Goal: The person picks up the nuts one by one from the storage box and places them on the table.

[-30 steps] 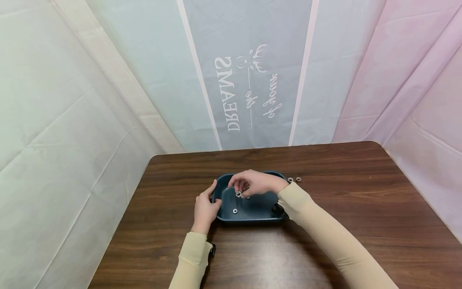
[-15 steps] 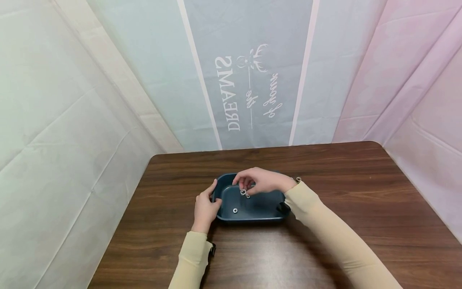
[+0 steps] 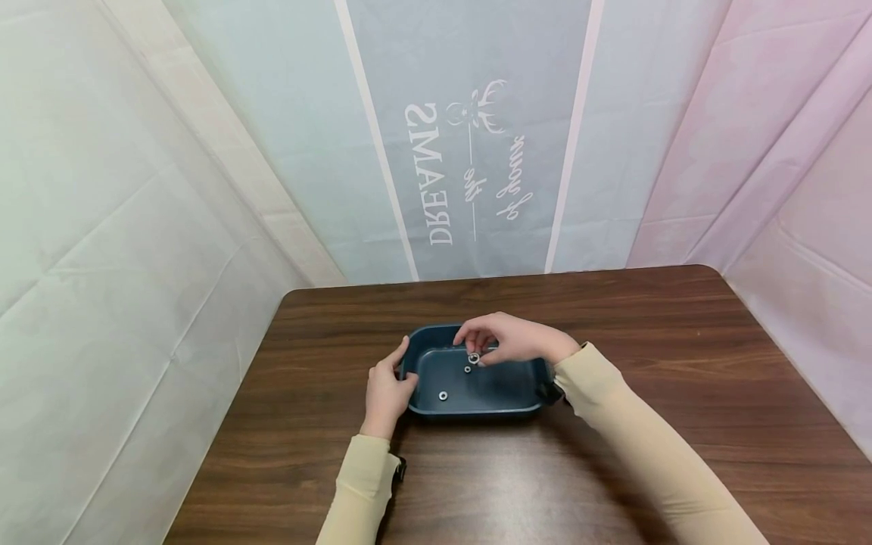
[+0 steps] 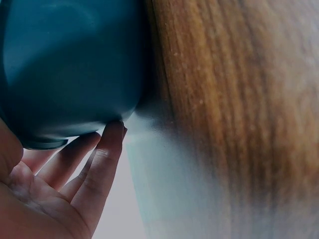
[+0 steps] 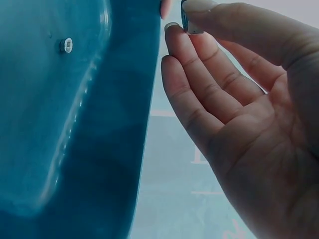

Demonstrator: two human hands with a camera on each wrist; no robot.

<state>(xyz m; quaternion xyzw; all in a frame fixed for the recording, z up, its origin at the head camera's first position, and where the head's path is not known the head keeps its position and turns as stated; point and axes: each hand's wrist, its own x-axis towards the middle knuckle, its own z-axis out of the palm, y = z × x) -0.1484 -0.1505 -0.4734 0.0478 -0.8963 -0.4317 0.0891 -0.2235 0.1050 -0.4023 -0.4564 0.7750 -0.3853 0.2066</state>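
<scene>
A dark blue rectangular tray (image 3: 497, 395) lies on the wooden table in the head view. My left hand (image 3: 388, 392) grips its left end, thumb over the rim and fingers along the outside wall; the left wrist view shows the fingertips against the tray wall (image 4: 75, 74). Above the tray, my right hand (image 3: 521, 337) pinches a small metal ring, apparently a bearing (image 3: 474, 358), between thumb and fingers. Two smaller metal rings lie on the tray floor: one at front left (image 3: 443, 396), another (image 3: 467, 370) just below the held one.
Brown wooden table (image 3: 647, 363) surrounds the tray on all sides. Fabric backdrops stand behind it, a grey-blue printed panel (image 3: 470, 189) at the back. The right forearm sleeve (image 3: 613, 409) crosses the tray's right end and covers part of the table.
My right hand has moved right and slightly back, carrying the bearing with it. Two rings seen on the table beyond the tray are now hidden behind that wrist. My left hand stays put.
</scene>
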